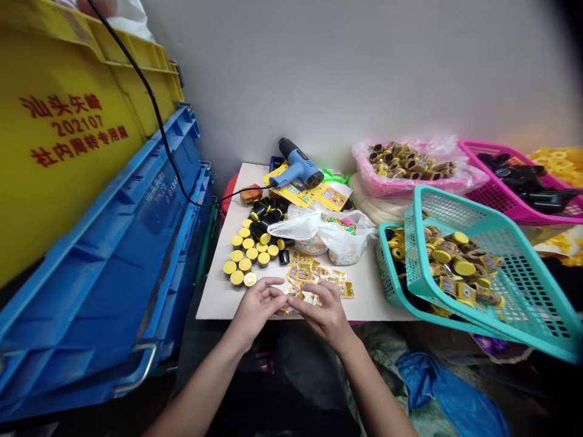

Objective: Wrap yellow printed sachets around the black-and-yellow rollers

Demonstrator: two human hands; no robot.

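My left hand (pixel 260 307) and my right hand (pixel 327 311) meet above the front edge of the table, thumbs and fingertips pinched together. Between them shows a small yellow printed label (pixel 287 308), mostly covered by the fingers. Just beyond my hands lies a spread of similar yellow printed labels (pixel 334 278), flat and overlapping. To the left, several short black containers with yellow lids (pixel 245 264) stand grouped together. Others lie tipped over behind them. White plastic bags (pixel 344 247) of small coloured beads rest behind the labels.
A blue heat gun (pixel 298 167) lies on yellow cards at the back, its black cord (pixel 157 109) running up left. Turquoise baskets (pixel 514 243) of labelled containers overlap at right; pink baskets (pixel 473 152) stand behind. Blue crates (pixel 91 261) and a yellow crate (pixel 86 73) line the left.
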